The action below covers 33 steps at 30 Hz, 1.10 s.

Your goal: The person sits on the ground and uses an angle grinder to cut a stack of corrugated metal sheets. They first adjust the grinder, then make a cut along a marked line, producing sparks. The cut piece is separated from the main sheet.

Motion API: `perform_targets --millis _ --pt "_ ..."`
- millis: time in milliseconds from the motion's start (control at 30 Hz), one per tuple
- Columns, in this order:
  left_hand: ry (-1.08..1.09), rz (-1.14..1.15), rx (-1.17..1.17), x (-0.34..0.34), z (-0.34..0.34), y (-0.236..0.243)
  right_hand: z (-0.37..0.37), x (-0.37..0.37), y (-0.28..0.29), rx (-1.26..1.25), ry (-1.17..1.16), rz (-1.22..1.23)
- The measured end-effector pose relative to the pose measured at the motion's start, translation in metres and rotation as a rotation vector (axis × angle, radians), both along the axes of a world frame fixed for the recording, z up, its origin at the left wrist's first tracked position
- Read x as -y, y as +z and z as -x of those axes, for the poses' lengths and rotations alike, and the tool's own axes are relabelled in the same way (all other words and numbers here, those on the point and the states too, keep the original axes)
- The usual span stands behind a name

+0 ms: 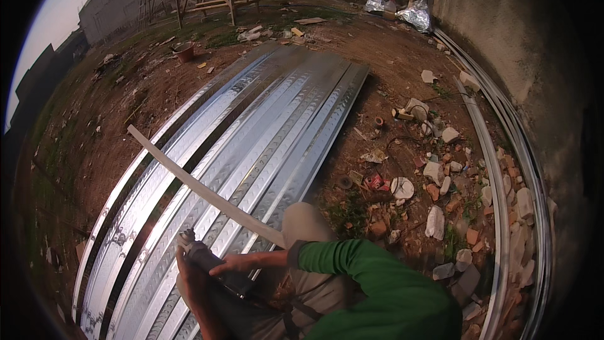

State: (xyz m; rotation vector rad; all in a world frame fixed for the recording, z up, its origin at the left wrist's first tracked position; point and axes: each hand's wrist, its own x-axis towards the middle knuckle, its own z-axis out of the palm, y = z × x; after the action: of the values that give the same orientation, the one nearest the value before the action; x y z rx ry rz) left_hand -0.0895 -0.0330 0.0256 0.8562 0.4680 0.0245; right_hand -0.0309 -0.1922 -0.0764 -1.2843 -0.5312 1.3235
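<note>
A dark power tool (206, 258) is held low over the near part of a spread of ribbed metal panels (248, 151), with its head pointing far and left. The left hand (190, 278) is wrapped around its left side, while the right hand (234, 263) closes over the body from the right. The two-sided grip probably serves to steady the tool's weight and keep its head from twisting.

The panels lie lengthwise side by side, with dark gaps between several on the left; laid flat, they likely stay within reach and well supported. A wooden strip (204, 192) slants across them from far left to near right, perhaps as a straightedge or a weight. Its near end meets the person's knee (307, 221), which may be bracing it; whether the knee presses on it or only sits beside it is unclear.

To the right, rubble (434, 225) covers the soil, and long metal profiles (491, 170) run beside the wall (503, 44), presumably kept clear of the panels.

The fingers beneath the tool are hidden, so a finger on a switch can't be confirmed. The tool's near end is lost in shadow, its head is too small to identify, and the panels' near ends are cut off or covered.
</note>
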Motion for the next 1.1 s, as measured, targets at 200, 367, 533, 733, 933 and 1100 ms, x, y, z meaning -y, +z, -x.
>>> perform_targets --millis 200,367,533,733,933,1100 --pt "-0.028 -0.106 0.106 0.006 0.007 0.009 0.005 0.02 0.039 0.046 0.006 -0.051" --pt "-0.013 0.138 0.204 -0.003 0.016 -0.004 0.007 0.031 0.074 0.101 -0.04 -0.027" --pt "-0.001 0.089 0.018 -0.011 -0.004 -0.026 0.006 0.034 0.089 -0.008 -0.012 0.012" --pt "0.013 0.08 0.015 -0.008 -0.006 -0.027 0.005 0.037 0.088 0.017 -0.029 0.021" --pt "-0.021 0.044 0.066 -0.006 -0.004 -0.023 0.008 0.034 0.087 -0.054 -0.026 -0.015" --pt "-0.056 0.096 0.078 -0.01 -0.004 -0.026 0.007 0.034 0.087 -0.002 -0.017 0.027"
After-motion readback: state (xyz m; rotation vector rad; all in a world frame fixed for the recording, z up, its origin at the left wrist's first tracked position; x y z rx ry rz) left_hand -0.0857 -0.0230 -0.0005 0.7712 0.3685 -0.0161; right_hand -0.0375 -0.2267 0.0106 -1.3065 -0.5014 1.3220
